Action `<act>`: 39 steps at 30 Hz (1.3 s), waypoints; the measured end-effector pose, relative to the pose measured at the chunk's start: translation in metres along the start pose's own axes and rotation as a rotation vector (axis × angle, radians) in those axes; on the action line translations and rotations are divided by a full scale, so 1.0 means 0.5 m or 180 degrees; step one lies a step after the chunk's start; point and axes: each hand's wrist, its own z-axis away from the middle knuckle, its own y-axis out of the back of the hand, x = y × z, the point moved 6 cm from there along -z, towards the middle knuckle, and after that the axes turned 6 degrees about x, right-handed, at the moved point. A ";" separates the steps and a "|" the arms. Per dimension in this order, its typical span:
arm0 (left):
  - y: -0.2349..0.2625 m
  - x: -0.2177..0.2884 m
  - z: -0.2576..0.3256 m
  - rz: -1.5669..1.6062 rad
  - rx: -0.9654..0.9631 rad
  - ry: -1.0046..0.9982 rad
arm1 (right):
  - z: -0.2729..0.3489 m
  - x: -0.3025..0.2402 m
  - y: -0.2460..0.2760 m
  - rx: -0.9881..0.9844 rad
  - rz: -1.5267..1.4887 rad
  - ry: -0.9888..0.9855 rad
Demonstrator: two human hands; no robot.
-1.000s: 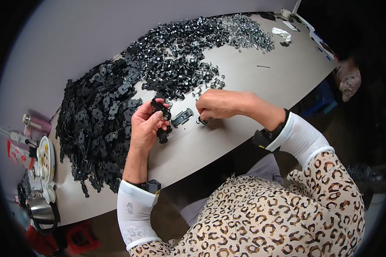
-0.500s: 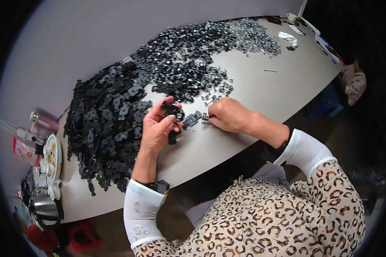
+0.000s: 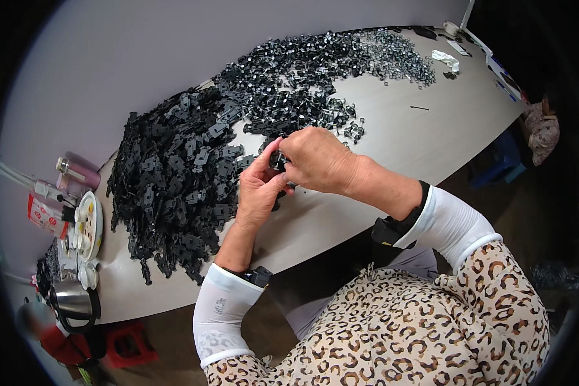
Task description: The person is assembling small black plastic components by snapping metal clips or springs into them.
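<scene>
1. At the far left of the frame sit a steel kettle [image 3: 73, 301], a round white plate [image 3: 89, 222] and a pink bottle [image 3: 77, 172], all well apart from my hands.
2. Left of centre, a big heap of black plastic parts [image 3: 174, 186] covers the table [image 3: 392, 135]; it runs on toward the upper right into a spread of small metal clips [image 3: 341, 64].
3. My left hand [image 3: 258, 192] sits just right of that heap, fingers curled narrow, thumb and forefinger raised and pinching a small black part [image 3: 278, 159] at the frame's centre.
4. My right hand [image 3: 318, 161] meets it from the right, fingers bent close over the same part, touching my left fingertips.
5. I cannot tell how much of the part my right hand covers.
</scene>
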 end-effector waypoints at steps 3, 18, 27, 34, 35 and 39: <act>-0.003 0.013 -0.001 -0.0170 0.0168 -0.0247 | 0.001 0.007 -0.019 0.0258 -0.0042 0.0349; -0.007 0.030 -0.002 0.0156 0.0135 -0.0283 | 0.007 0.009 0.005 0.0868 -0.0931 0.0387; -0.014 0.041 0.006 -0.0208 0.0090 -0.0504 | 0.002 -0.011 0.017 0.0516 -0.0388 0.0576; -0.009 0.036 0.003 0.0567 0.0214 -0.0430 | 0.023 -0.023 0.007 0.1452 -0.0568 0.0853; -0.009 0.044 -0.001 0.0569 0.0216 -0.0438 | 0.019 -0.017 0.006 0.1452 -0.0564 0.0860; -0.007 0.025 -0.003 0.1602 -0.0103 -0.0003 | 0.012 -0.017 0.009 0.1182 -0.0519 0.1025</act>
